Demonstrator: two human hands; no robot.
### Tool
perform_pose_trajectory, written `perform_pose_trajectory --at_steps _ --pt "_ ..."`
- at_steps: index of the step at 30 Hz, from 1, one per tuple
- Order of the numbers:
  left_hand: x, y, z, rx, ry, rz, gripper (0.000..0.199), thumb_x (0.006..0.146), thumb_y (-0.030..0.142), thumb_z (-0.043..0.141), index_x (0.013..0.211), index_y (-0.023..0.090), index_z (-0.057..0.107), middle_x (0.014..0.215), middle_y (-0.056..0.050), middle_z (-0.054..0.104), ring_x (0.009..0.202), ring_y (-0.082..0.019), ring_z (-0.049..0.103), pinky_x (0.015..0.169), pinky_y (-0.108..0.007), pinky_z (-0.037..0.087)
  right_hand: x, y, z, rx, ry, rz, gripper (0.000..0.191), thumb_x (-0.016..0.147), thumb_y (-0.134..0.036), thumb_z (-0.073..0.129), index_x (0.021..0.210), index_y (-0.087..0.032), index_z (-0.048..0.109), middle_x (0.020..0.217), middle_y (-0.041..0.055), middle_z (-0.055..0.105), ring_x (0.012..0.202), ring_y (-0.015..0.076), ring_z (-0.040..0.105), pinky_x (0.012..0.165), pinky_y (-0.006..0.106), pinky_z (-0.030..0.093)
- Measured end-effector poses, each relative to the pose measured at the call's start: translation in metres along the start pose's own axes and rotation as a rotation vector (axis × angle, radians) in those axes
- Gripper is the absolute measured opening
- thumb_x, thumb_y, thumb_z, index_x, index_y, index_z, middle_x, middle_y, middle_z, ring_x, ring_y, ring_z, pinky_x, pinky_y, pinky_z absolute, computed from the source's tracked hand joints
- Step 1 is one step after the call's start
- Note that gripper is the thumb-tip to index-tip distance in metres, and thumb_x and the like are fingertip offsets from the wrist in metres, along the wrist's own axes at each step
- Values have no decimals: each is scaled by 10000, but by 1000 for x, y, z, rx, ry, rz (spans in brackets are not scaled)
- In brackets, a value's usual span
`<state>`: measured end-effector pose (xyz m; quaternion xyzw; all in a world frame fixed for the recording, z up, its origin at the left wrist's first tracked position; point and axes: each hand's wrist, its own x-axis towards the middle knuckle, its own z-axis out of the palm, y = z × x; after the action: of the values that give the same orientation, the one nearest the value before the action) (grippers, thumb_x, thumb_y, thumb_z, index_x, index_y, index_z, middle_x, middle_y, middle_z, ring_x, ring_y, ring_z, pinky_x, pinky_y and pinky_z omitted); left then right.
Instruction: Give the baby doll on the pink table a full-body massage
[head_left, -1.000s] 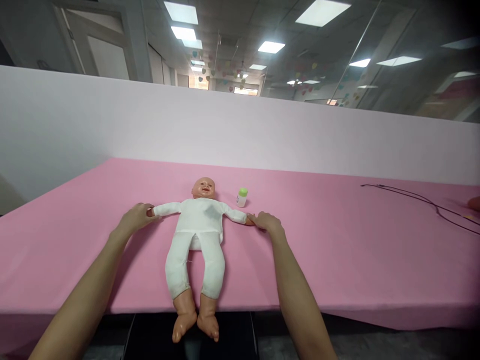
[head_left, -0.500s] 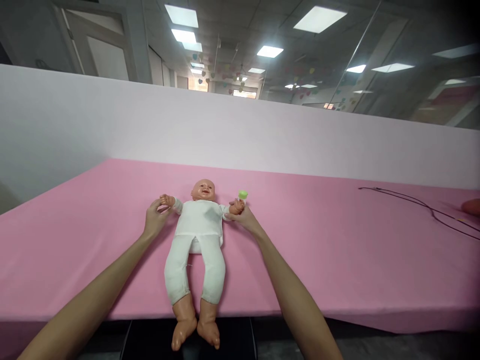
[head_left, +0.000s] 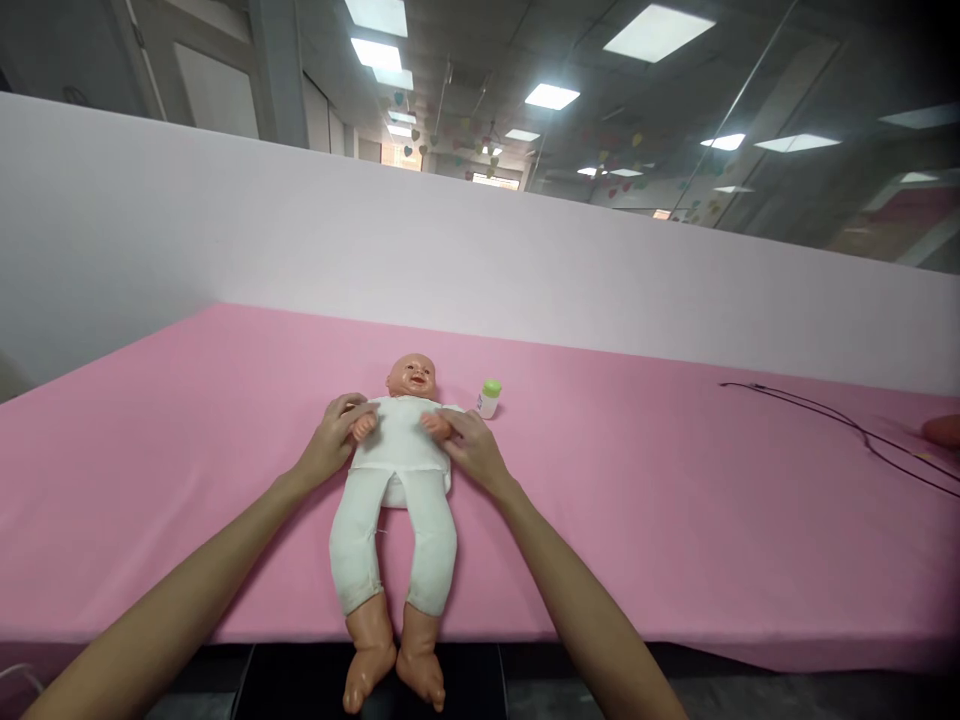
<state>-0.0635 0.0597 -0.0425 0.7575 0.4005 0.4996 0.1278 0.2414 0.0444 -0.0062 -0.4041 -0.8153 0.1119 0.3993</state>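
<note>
A baby doll (head_left: 397, 440) in white clothes lies on its back on the pink-covered table, its bare feet hanging over the front edge. My left hand (head_left: 335, 437) is closed around the doll's arm at the left of the picture, near its small hand. On the other side my right hand (head_left: 474, 445) grips the doll's other arm by the wrist. Both doll arms are bent in over the chest. Just beyond my right hand stands a small white bottle (head_left: 489, 399) with a green cap.
The pink sheet (head_left: 637, 500) covers the table up to a low white wall (head_left: 525, 265) with glass above it. A dark cord (head_left: 832, 407) lies at the right, near a brownish object (head_left: 942, 431) cut off by the picture's edge. Below the front edge is a dark seat (head_left: 465, 680).
Both my hands have moved inward, bringing the doll's arms from spread out at its sides to folded over its chest. The bottle behind my right hand now shows fully.
</note>
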Motion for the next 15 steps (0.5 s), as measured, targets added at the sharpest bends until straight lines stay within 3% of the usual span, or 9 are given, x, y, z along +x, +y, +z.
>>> perform_pose_trajectory --at_steps 4,5,7,10,12,15 --pt "2 0 -2 -356 391 -443 488 844 329 750 1296 225 597 1291 -121 695 1183 -272 682 1024 -442 561 1 23 4 369 392 477 530 914 -495 667 1349 -216 549 1188 108 723 961 239 685 820 352 573" --pt "3 -1 -4 -418 446 -531 474 809 356 786 1222 209 605 1201 -118 721 1117 -272 705 980 -426 575 1 29 5 429 423 560 566 906 -531 656 1355 -211 526 1147 107 721 891 226 681 752 333 572" --pt "5 -3 -7 -479 476 -634 424 758 406 824 1059 185 622 1027 -101 735 997 -271 723 905 -408 585 2 39 5 492 362 677 632 907 -586 621 1394 -204 494 1006 85 712 703 197 628 602 307 530" --pt "5 -2 -9 -450 445 -563 399 772 429 804 1040 177 650 1031 -100 739 977 -272 715 882 -401 578 1 40 3 476 244 662 714 898 -592 631 1470 -202 456 891 43 678 569 171 531 515 302 473" --pt "3 4 -7 -316 384 -405 356 834 403 754 1114 193 690 1125 -101 749 1033 -274 701 935 -414 562 0 34 1 399 222 512 669 894 -543 674 1456 -225 497 967 45 698 663 185 585 610 314 518" --pt "0 12 -2 -62 165 -100 266 939 341 652 1155 227 755 1200 -96 755 1122 -281 666 1036 -450 514 -1 22 0 193 126 222 413 944 -418 670 1317 -246 633 1128 62 738 912 231 658 827 358 541"
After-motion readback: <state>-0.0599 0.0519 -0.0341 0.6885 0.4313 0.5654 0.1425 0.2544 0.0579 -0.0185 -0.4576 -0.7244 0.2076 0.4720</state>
